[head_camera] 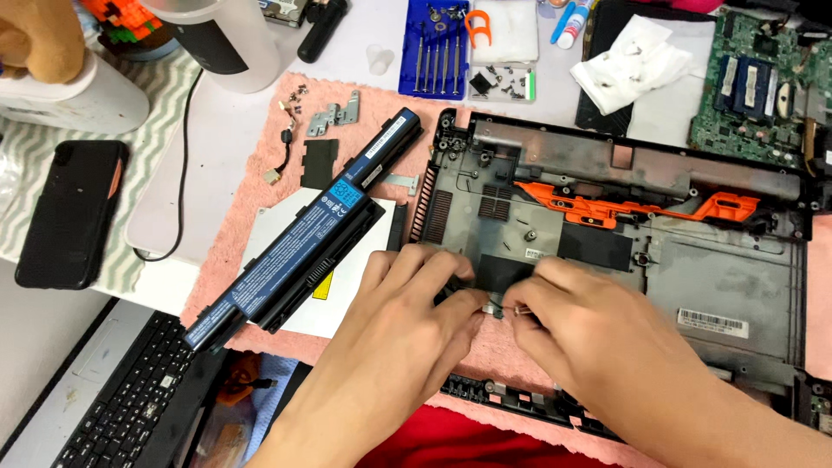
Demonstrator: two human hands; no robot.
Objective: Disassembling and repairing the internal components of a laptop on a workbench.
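Our left hand (407, 325) and right hand (589, 334) pinch a small metal part (494, 305) over the laptop shell (737, 286); at twelve o'clock, the blue case (409, 52) holds screwdrivers (438, 52).

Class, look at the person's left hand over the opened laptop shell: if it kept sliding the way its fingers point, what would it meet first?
The left hand points right, toward the small metal part between the fingertips. Just beyond it are the fingers of the right hand, so it would probably meet those first; depth is unclear.
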